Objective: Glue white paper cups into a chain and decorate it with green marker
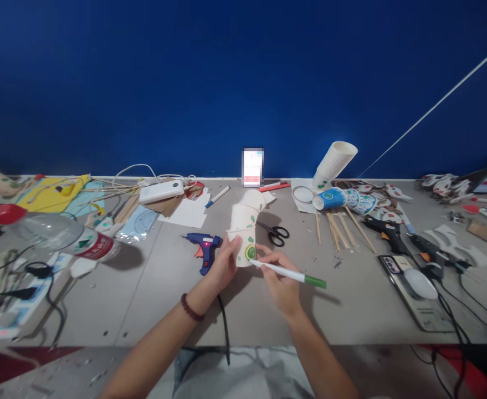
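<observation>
A curved chain of white paper cups (242, 217) with green leaf prints stands out over the middle of the table. My left hand (225, 262) is wrapped round the left side of the nearest cup. In my right hand (282, 279) is a white marker (287, 271) with a green end. Its tip touches the nearest cup beside a round green mark (250, 252). The far cups partly overlap one another. Left of my left hand lies a blue glue gun (204, 248), and black scissors (277, 235) rest behind my right hand.
At the left are a plastic bottle (71, 235) and a power strip (35, 296). A cup stack (335, 163), blue-patterned cups (347, 199) and sticks (338, 230) lie back right. Farther right are black glue guns (430, 255), cables and a phone (413, 293). A blue wall (226, 83) rises behind.
</observation>
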Motion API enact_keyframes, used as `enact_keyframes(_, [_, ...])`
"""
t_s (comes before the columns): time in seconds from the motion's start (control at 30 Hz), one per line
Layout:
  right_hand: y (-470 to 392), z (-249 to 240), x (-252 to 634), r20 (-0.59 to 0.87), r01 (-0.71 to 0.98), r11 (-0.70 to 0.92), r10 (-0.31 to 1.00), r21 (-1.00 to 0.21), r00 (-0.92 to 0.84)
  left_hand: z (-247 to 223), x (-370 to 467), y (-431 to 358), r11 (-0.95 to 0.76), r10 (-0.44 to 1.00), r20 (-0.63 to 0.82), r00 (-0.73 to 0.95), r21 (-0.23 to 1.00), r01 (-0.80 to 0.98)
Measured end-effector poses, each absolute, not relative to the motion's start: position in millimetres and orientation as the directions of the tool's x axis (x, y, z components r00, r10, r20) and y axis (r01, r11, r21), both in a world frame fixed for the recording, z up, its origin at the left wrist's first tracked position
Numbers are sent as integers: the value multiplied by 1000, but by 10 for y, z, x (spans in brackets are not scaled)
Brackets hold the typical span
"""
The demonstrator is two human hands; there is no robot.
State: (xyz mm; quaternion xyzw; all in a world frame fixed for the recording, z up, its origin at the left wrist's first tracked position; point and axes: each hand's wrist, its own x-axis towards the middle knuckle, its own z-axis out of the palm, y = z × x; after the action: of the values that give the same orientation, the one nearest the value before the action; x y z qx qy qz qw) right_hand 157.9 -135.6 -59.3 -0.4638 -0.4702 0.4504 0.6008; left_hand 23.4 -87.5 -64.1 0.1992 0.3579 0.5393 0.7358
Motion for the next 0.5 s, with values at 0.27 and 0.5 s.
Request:
enact_keyframes(0.27, [-1346, -607, 1578, 180, -86, 195, 971, -977, 158, -607, 244, -875, 334, 936, -317, 151, 672, -661])
enact_keyframes(0.5, [-1347, -589, 1571, 191, -76, 205, 969, -976, 156, -622, 254, -879, 311, 942, -311, 128, 662, -682])
